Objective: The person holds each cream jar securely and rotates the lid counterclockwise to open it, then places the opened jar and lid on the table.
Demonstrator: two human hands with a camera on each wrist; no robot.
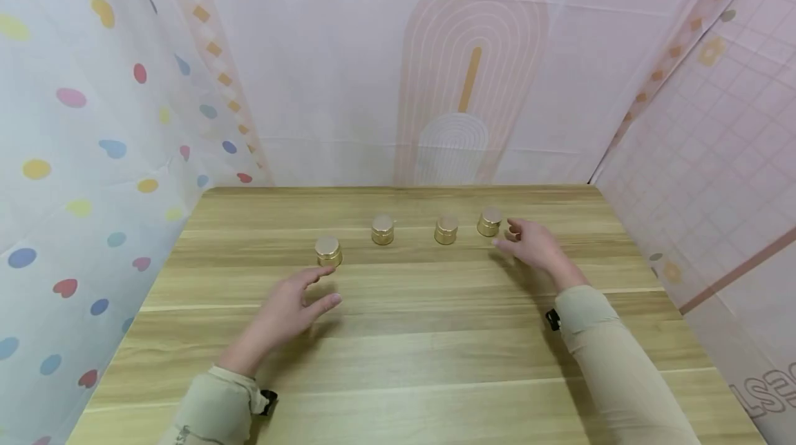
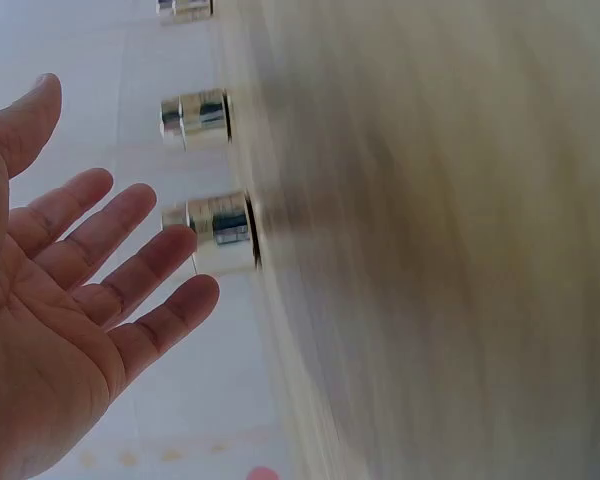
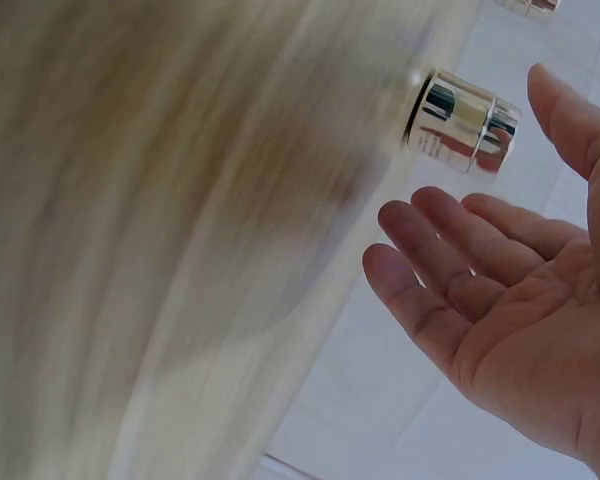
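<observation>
Several small gold lidded jars stand upright on the wooden table in a loose row. The leftmost jar is just beyond the fingertips of my left hand, whose fingers are spread and hold nothing. In the left wrist view that jar is partly behind the fingers. My right hand hovers right beside the rightmost jar, fingers loosely bent and nothing in them. The right wrist view shows shiny gold jar near the thumb. Between them stand two more, a middle-left jar and a middle-right jar.
The wooden table runs back to a patterned cloth backdrop. A dotted cloth hangs at the left and a grid-printed cloth at the right.
</observation>
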